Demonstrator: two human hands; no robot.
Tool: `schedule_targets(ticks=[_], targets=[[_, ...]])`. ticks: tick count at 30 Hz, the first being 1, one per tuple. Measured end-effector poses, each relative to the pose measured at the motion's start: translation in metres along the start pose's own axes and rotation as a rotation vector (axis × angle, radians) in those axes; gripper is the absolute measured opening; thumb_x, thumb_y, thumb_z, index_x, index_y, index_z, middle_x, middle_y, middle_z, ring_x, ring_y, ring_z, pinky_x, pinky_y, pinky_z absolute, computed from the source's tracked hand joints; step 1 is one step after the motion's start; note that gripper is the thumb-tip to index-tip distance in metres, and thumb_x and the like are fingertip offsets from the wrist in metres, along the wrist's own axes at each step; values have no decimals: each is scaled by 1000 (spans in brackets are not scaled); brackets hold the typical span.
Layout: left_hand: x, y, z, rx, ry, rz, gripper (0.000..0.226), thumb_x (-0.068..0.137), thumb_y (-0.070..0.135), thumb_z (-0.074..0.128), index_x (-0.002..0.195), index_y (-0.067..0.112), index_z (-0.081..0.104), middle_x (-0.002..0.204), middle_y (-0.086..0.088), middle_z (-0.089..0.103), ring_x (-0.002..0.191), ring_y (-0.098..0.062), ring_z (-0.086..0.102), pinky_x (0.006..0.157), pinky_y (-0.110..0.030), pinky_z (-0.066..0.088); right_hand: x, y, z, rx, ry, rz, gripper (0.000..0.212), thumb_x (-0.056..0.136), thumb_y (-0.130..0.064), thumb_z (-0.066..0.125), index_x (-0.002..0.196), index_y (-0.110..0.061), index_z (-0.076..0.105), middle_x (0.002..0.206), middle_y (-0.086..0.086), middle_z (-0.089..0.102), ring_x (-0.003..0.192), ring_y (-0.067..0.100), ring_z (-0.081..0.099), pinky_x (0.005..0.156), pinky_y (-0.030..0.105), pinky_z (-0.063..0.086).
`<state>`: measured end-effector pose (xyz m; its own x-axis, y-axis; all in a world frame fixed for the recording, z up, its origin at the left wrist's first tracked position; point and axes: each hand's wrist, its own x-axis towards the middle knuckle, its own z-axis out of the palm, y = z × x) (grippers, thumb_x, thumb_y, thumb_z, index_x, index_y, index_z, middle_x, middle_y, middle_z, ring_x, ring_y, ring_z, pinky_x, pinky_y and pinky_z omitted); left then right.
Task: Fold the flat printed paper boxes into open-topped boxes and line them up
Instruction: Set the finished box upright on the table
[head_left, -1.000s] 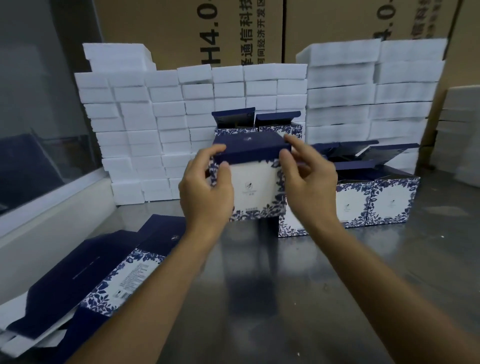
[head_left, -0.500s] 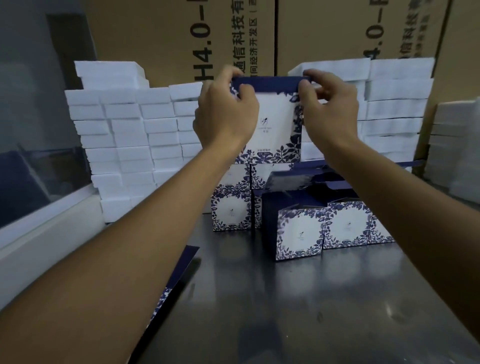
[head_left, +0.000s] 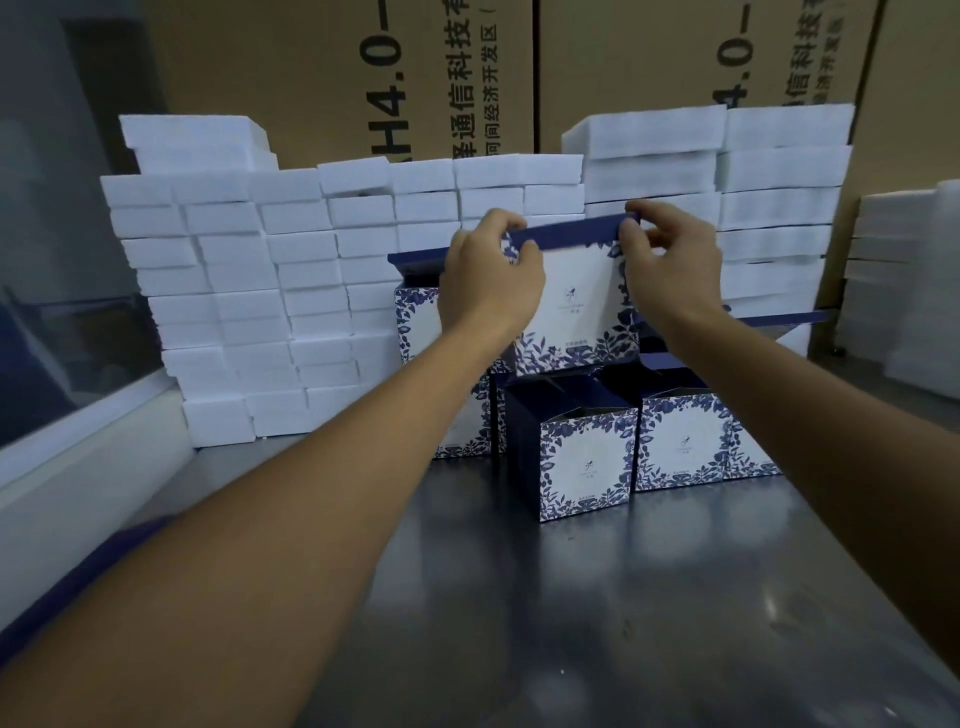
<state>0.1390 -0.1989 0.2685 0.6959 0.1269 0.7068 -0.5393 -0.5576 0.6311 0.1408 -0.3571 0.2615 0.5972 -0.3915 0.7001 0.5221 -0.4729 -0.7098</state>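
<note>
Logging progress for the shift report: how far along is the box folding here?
Done: several folded blue-and-white boxes stand open-topped in rows on the metal table. In hand: the left hand and right hand grip the top corners of one more folded box, held above the rows, not yet set down. Left: placing it; remaining flats cannot be counted from this view.

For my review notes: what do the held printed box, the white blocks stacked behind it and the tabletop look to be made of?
Held box: thin printed paperboard, white with blue leaf print and a navy rim, with sharp creases; finish unclear.
White blocks: probably foam, judging by the matte, soft-edged look, though white cartons can't be ruled out.
Tabletop: likely stainless steel, grey and sheeny, dimly mirroring the boxes.
</note>
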Motion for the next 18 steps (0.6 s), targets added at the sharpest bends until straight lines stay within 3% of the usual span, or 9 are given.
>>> schedule_targets(ticks=[3,5,6,9,12,15,18], targets=[[-12,-18,11,21,-46,-36,21,96,27,58,117,29,63,117,-1,57,70,-6,54,69,-27,44,-4,22,1,-50,-40,26,31,101,-28,55,131,-23,64,96,-7,68,80,15,67,66,27,57],[-21,-31,17,41,-112,-54,24,97,25,59,121,27,63,121,-2,54,76,-12,60,76,-32,50,-8,38,1,-97,-70,35,29,101,-24,57,128,-21,65,101,-2,69,66,7,63,49,14,48],[-24,-35,19,55,-147,-47,28,97,22,59,125,26,62,124,-4,53,83,-17,63,81,-34,52,-11,45,1,-129,-81,37,27,100,-22,57,125,-20,66,103,0,69,65,4,61,49,13,46],[-31,-43,24,85,-212,14,51,93,15,64,140,27,51,137,-3,48,105,-19,57,93,-33,47,-16,57,1,-199,-92,39,25,99,-20,58,123,-20,68,111,4,70,79,11,62,74,26,50],[-42,-53,31,172,-316,98,100,79,19,80,155,35,17,160,5,23,130,-21,46,94,-34,44,-16,59,-1,-234,-91,60,29,98,-21,58,126,-20,67,115,5,71,108,27,62,96,42,51],[-55,-69,38,437,-390,179,136,71,15,87,151,41,-20,167,2,-6,127,-29,50,81,-41,54,-19,61,-2,-259,-125,38,32,98,-23,59,130,-22,64,102,0,67,105,28,62,94,47,53],[-65,-83,43,644,-392,239,144,70,20,89,146,41,-31,166,-5,-13,120,-31,51,77,-40,51,-23,65,-4,-263,-158,13,38,97,-25,61,135,-23,60,93,-5,67,93,20,65,87,44,56]])
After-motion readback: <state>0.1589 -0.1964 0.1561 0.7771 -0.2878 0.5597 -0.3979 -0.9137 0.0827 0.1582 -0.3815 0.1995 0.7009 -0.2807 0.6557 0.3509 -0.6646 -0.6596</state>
